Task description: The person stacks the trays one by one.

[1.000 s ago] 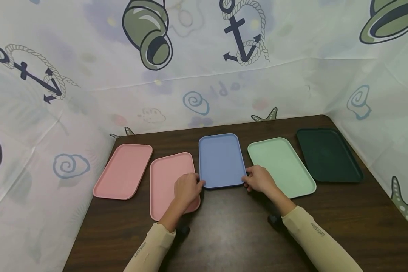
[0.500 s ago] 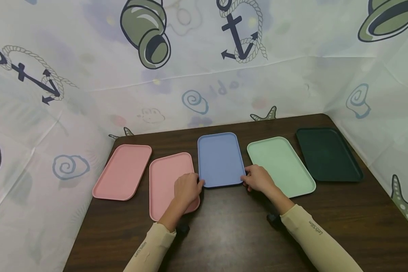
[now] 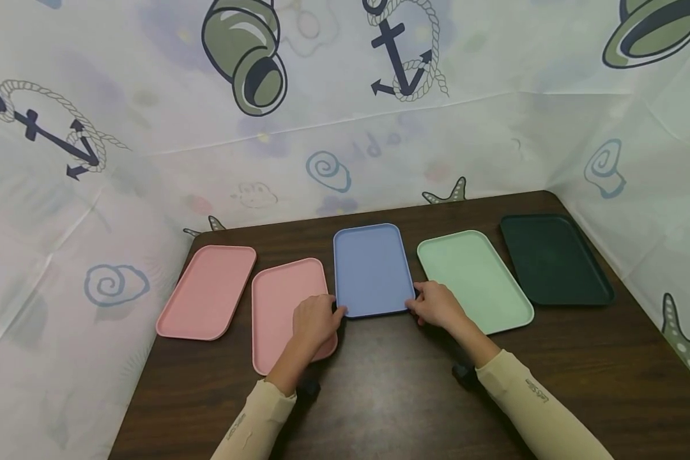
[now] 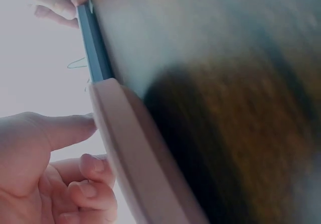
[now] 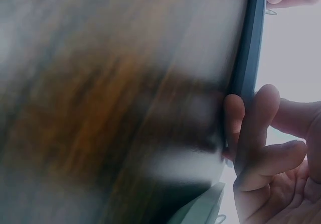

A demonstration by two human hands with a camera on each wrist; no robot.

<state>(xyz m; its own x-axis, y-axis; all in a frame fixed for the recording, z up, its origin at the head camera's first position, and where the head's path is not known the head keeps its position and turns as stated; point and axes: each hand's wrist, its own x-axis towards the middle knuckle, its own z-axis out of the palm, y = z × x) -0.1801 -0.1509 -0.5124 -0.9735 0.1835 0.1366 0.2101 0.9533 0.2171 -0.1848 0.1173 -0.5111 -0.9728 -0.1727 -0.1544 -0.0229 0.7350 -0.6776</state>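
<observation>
A blue rectangular tray [image 3: 374, 271] lies in the middle of the row on the table. My left hand [image 3: 315, 317] holds its near left corner, thumb at the front edge, and reaches across a pink tray [image 3: 278, 287]. At the near right corner, my right hand [image 3: 439, 303] pinches the same blue tray with thumb and fingers. In the left wrist view, the pink tray's rim [image 4: 135, 153] hides the left fingertips. The right wrist view has the right hand's fingers [image 5: 266, 113] curled at the end of the blue tray's edge [image 5: 248, 48].
Another pink tray [image 3: 207, 291] lies at the far left. To the right of the blue one are a light green tray [image 3: 477, 278] and a dark green tray [image 3: 554, 259]. The brown wooden table [image 3: 379, 396] is bordered by a printed cloth [image 3: 345, 76] at the back and sides.
The head view has shifted very slightly. Both hands stay at the blue tray's near corners, and the trays keep their places.
</observation>
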